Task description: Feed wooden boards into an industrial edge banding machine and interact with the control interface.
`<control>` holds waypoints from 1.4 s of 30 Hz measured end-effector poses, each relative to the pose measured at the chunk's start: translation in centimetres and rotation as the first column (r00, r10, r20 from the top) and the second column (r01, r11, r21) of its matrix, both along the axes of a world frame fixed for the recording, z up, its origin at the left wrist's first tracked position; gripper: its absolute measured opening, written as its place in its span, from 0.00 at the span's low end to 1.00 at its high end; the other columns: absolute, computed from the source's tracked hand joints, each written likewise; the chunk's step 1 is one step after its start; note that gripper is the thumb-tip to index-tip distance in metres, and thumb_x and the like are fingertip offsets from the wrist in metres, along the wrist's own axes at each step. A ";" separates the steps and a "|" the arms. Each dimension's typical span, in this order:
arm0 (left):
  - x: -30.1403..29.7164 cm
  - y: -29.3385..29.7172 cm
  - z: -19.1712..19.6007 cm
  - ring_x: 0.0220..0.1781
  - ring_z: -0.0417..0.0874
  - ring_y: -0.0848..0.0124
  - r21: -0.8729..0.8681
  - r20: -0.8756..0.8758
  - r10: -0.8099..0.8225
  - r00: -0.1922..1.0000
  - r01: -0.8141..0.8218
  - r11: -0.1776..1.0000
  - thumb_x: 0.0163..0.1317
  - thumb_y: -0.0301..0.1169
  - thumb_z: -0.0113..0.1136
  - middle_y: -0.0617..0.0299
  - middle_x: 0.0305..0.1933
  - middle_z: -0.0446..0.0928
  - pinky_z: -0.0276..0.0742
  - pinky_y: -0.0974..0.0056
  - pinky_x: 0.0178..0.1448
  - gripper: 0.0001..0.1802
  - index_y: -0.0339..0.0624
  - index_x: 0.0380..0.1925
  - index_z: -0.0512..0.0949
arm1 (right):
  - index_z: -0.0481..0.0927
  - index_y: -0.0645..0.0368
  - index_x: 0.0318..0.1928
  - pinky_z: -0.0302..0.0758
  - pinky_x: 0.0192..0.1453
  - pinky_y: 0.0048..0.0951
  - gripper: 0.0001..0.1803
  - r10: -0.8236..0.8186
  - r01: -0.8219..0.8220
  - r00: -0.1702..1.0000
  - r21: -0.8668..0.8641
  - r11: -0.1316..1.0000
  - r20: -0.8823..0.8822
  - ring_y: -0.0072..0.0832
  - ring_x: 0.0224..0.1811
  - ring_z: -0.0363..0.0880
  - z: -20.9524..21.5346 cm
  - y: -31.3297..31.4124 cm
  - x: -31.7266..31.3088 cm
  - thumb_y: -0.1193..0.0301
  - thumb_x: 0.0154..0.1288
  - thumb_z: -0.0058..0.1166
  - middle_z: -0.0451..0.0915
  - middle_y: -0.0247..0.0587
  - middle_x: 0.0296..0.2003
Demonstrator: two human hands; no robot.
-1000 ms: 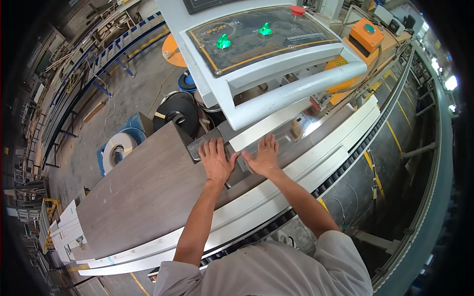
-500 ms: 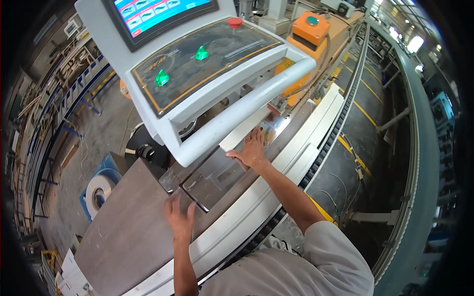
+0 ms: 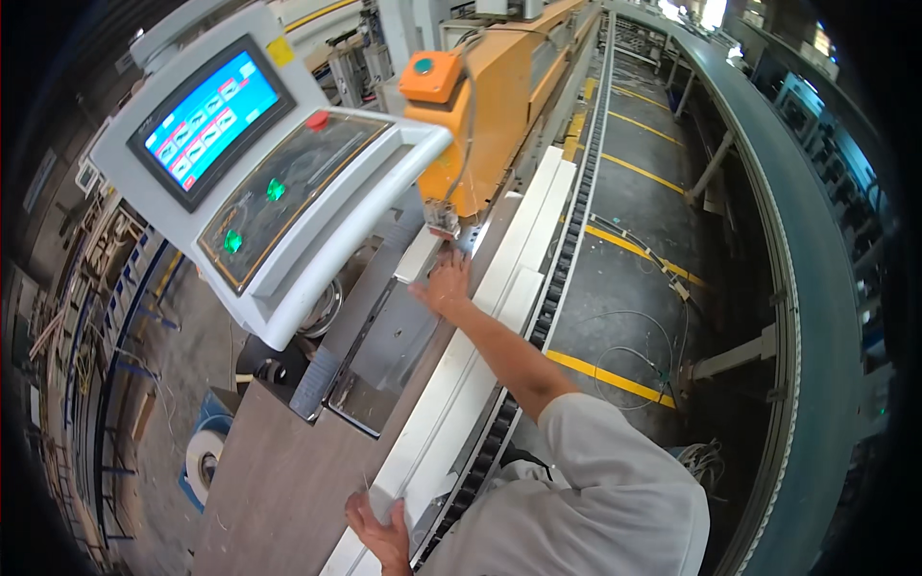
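My right hand (image 3: 444, 285) lies flat, fingers spread wide, pressing down on the far end of 1 long grey-brown panel (image 3: 403, 326) that runs along the machine bed. It grips nothing; the palm just rests on the board's surface, just short of the orange machine housing (image 3: 499, 106). My left hand (image 3: 382, 533) is low at the near edge of the view, fingers splayed open, resting on the white guide rail (image 3: 461, 384) beside the wider brown board (image 3: 279, 480); it too closes on nothing. The 2 hands are well apart, 1 at each end of the bed.

Above the panel hangs 1 white control console (image 3: 317, 259) with 1 lit touchscreen (image 3: 209, 120), 2 green glowing buttons (image 3: 276, 190) and 1 red button (image 3: 317, 120). 1 more button, teal on an orange box (image 3: 430, 75), sits on top of the housing. A black chain track (image 3: 567, 259) runs along the right side of the rail. On the floor to the left stands 1 white roll of edge tape (image 3: 202, 463). Yellow lines (image 3: 615, 379) mark the grey floor to the right.
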State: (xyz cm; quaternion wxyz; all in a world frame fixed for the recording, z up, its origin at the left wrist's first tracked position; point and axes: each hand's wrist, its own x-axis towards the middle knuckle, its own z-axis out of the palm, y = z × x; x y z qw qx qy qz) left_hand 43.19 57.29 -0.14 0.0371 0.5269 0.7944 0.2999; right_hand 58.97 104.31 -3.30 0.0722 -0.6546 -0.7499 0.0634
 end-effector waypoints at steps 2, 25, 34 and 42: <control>0.9 0.6 0.7 0.62 0.71 0.37 -0.002 -0.041 -0.077 0.996 0.077 0.997 0.52 0.37 0.76 0.37 0.60 0.70 0.68 0.41 0.65 0.36 0.32 0.57 0.72 | 0.68 0.71 0.69 0.41 0.81 0.60 0.57 0.000 0.000 1.000 0.022 1.000 -0.029 0.54 0.79 0.51 0.7 -2.4 0.3 0.29 0.60 0.48 0.63 0.59 0.73; -0.1 -6.6 -1.4 0.57 0.74 0.43 -0.041 -0.192 -0.145 0.971 0.139 0.989 0.52 0.42 0.75 0.43 0.55 0.74 0.72 0.43 0.60 0.37 0.34 0.58 0.74 | 0.76 0.62 0.64 0.48 0.81 0.54 0.62 0.710 -0.679 0.661 0.210 0.704 -0.241 0.46 0.77 0.60 2.4 -17.9 14.2 0.29 0.35 0.69 0.71 0.51 0.67; -3.2 -12.6 -0.7 0.52 0.73 0.42 -0.080 -0.194 -0.114 0.974 0.100 0.992 0.44 0.42 0.81 0.43 0.51 0.73 0.71 0.42 0.56 0.42 0.32 0.57 0.74 | 0.80 0.63 0.55 0.57 0.76 0.47 0.52 0.791 -0.767 0.569 0.201 0.609 -0.227 0.44 0.64 0.71 3.2 -17.5 13.4 0.34 0.37 0.71 0.78 0.48 0.55; -3.0 -14.7 0.2 0.58 0.72 0.40 -0.171 -0.214 -0.062 0.975 0.025 0.985 0.55 0.38 0.74 0.40 0.57 0.71 0.70 0.41 0.62 0.40 0.33 0.65 0.69 | 0.81 0.58 0.56 0.55 0.80 0.49 0.49 0.797 -0.775 0.578 0.190 0.603 -0.173 0.43 0.64 0.72 3.9 -17.7 13.4 0.36 0.40 0.72 0.78 0.44 0.55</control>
